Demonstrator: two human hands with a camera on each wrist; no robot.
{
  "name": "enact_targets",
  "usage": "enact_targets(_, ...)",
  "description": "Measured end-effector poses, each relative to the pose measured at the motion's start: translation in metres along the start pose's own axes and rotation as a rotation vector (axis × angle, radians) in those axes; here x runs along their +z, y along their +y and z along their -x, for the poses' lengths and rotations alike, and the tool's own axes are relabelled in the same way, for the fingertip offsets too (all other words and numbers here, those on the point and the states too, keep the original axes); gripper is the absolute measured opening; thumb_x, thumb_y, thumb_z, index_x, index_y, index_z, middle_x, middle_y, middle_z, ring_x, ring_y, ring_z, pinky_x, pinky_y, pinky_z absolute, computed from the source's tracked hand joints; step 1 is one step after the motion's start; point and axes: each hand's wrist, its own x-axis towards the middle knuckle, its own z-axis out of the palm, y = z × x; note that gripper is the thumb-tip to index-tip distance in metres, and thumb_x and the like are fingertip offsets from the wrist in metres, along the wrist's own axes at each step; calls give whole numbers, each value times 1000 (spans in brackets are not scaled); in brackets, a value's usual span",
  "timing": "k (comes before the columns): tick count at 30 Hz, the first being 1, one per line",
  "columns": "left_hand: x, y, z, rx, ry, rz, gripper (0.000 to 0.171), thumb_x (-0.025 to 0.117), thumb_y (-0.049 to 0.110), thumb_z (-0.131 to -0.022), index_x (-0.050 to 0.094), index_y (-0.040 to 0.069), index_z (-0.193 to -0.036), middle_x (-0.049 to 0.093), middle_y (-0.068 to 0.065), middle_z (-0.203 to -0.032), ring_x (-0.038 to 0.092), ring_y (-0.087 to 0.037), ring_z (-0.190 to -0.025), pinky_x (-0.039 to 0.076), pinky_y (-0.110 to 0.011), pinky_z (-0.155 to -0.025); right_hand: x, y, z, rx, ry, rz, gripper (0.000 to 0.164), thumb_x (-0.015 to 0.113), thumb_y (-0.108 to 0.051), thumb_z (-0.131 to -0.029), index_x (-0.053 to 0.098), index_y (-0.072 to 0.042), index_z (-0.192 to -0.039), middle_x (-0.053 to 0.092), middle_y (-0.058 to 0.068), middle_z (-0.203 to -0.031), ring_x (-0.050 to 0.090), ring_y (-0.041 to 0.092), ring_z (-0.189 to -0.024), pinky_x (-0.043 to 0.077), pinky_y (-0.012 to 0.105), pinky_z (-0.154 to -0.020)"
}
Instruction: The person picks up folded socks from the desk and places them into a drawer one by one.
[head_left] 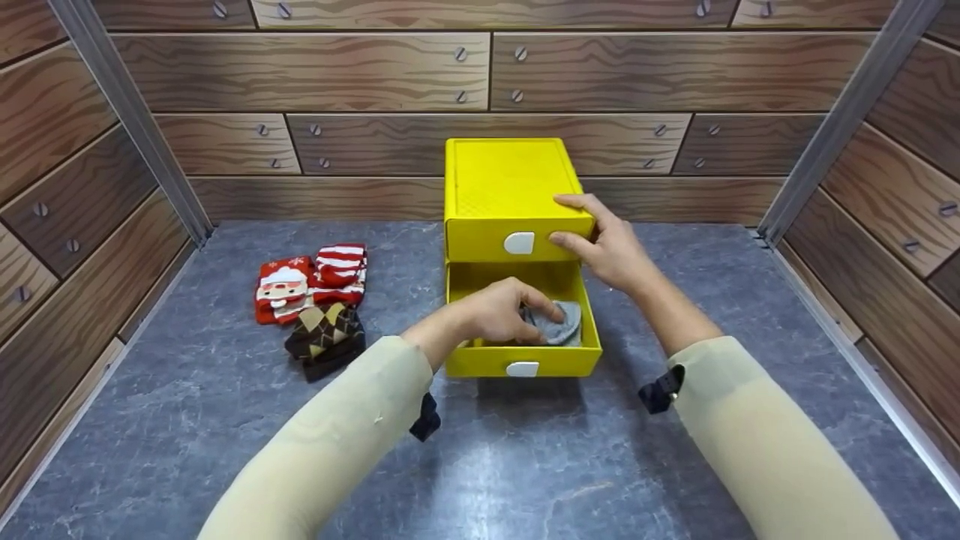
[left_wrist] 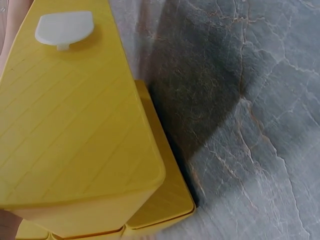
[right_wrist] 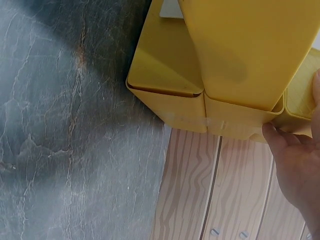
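A yellow drawer cabinet [head_left: 510, 176] with white handles stands before me, its middle drawer [head_left: 480, 361] pulled out. Inside that drawer lies a grey folded sock bundle [head_left: 571, 324]. My left hand [head_left: 499, 311] reaches in from the left and pinches the bundle between thumb and bent fingers, covering part of it. My right hand [head_left: 611, 244] grips the cabinet's upper right front corner, index finger on top and thumb on the front of the top drawer. In the right wrist view, fingertips [right_wrist: 272, 132] meet the cabinet's side. The bottom drawer [right_wrist: 165, 60] is closed.
Left of the cabinet, on the grey marbled surface [head_left: 187, 420], lie red Santa socks [head_left: 285, 289] with red-and-white stripes, and a brown argyle sock bundle [head_left: 326, 337] against them. Wood-patterned walls [head_left: 375, 71] enclose the back and both sides.
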Motion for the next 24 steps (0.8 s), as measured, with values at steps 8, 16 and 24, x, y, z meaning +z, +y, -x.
enact_targets(8, -9, 1, 7, 58, 2, 6, 37, 79, 14, -97, 77, 18, -134, 73, 6, -129, 64, -15, -109, 53, -31, -99, 0, -1, 0, 6, -9, -13, 56, 72, -33, -103, 51, -27, -155, 61, 16, -135, 63, 28, -111, 55, 40, -90)
enact_targets(16, -27, 3, 30, 122, 60, 68, 35, 75, 12, -101, 75, 15, -135, 72, 3, -134, 59, -24, -137, 44, -45, -117, 2, -1, 0, 2, -9, -5, 56, 72, -34, -103, 52, -26, -154, 62, 16, -133, 63, 28, -108, 55, 37, -88)
enact_targets(24, -60, -4, 86, 166, 208, 148, 35, 75, 10, -100, 75, 13, -135, 74, -1, -130, 69, -19, -120, 56, -39, -103, 1, -1, 0, -1, 6, 23, 57, 73, -34, -102, 53, -26, -154, 61, 18, -136, 61, 28, -107, 53, 37, -87)
